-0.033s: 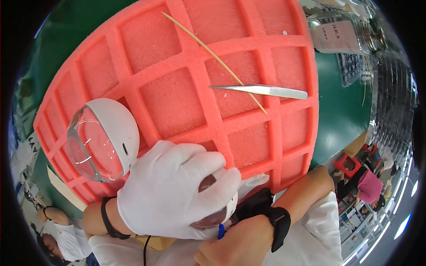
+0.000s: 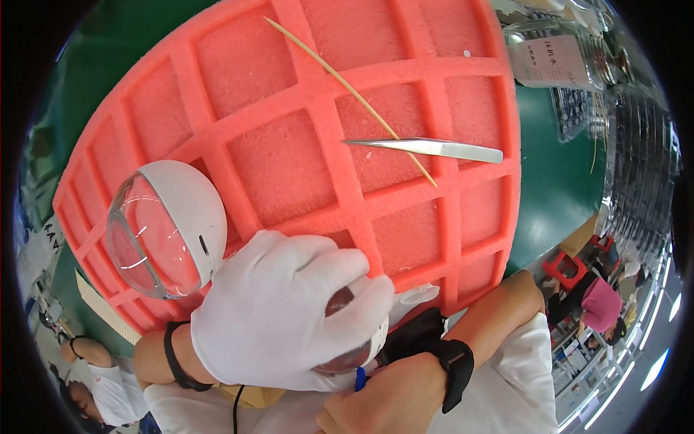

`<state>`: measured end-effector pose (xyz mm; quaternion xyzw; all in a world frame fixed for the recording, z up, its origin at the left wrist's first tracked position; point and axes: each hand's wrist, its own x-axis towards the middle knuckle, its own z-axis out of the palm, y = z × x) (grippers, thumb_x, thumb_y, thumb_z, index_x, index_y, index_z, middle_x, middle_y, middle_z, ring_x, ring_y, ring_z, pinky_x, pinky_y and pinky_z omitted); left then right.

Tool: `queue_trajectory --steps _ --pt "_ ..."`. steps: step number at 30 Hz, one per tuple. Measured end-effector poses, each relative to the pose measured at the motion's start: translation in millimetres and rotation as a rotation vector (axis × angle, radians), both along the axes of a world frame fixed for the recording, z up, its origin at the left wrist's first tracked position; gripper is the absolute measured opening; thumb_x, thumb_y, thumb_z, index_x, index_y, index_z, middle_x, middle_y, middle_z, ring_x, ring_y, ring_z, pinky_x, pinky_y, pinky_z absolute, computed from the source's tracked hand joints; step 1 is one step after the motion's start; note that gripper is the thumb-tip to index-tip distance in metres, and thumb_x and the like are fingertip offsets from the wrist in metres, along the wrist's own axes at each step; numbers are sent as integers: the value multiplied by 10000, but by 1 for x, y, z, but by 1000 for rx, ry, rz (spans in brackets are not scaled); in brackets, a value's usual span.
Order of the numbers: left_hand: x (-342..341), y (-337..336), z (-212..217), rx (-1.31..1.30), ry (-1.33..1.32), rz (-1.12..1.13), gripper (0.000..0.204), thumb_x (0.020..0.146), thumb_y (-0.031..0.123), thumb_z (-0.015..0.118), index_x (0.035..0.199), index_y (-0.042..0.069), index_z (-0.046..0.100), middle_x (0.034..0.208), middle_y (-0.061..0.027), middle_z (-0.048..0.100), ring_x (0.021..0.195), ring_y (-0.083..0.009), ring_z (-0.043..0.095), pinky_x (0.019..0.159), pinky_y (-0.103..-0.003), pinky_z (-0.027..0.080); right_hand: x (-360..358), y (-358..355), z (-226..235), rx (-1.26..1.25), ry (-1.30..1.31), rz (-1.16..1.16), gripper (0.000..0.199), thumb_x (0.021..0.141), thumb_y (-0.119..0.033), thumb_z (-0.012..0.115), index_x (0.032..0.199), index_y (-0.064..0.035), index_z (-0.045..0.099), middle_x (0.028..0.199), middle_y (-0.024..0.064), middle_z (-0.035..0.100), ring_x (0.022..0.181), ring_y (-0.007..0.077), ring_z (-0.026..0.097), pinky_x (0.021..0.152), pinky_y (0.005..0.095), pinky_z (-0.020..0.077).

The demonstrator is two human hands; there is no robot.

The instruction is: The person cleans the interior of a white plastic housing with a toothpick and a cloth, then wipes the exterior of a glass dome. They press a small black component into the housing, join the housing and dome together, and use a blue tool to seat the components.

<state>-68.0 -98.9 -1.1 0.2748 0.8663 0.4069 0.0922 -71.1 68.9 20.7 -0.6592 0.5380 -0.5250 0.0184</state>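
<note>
My left hand (image 2: 289, 311), in a white glove, is closed around a rounded white housing with a clear dome (image 2: 354, 354); the fingers cover most of it. Close by, my bare right hand (image 2: 401, 394) is curled shut at the housing's lower right side. A small blue piece (image 2: 360, 378) shows at its fingers, the rest hidden in the grip. To the left of my gloved hand, a similar white housing with a clear dome (image 2: 189, 217) lies tilted on the pink foam tray (image 2: 318, 101). Silver tweezers (image 2: 441, 148) lie across a thin wooden stick (image 2: 347, 87) on the tray.
A glass jar with a label (image 2: 553, 61) stands on the green tabletop (image 2: 553, 195) at the far right. Stacked clear trays (image 2: 640, 159) are beyond it. Other people sit at the lower left (image 2: 108, 383) and at the right, near a red stool (image 2: 566, 270).
</note>
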Motion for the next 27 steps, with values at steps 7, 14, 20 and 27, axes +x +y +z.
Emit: queue_trajectory --steps 7,14,20,27 --pt "2 5 -8 -39 110 -48 535 619 290 792 1114 131 667 1067 -69 615 845 -254 590 647 -368 452 -3 6 2 48 -177 190 359 955 -283 564 648 -100 536 622 11 481 551 161 492 460 296 344" --pt "5 9 -8 -7 115 -29 384 674 186 736 1042 126 645 1015 -69 594 820 -241 565 580 -327 457 -1 12 0 74 -10 56 349 957 -296 564 657 -118 547 607 -7 459 529 139 469 457 298 351" --pt "-3 8 -14 84 168 -132 292 731 144 697 1017 125 642 1001 -80 590 829 -244 565 570 -326 456 -9 12 -2 88 -134 121 389 982 -313 554 654 -106 526 586 0 449 491 136 453 426 310 336" --pt "-7 7 -10 61 93 -136 314 712 138 687 1023 118 647 1020 -81 593 840 -246 574 600 -332 468 12 9 -3 -53 -317 255 369 959 -285 569 642 -124 475 544 -13 425 483 157 461 497 308 388"
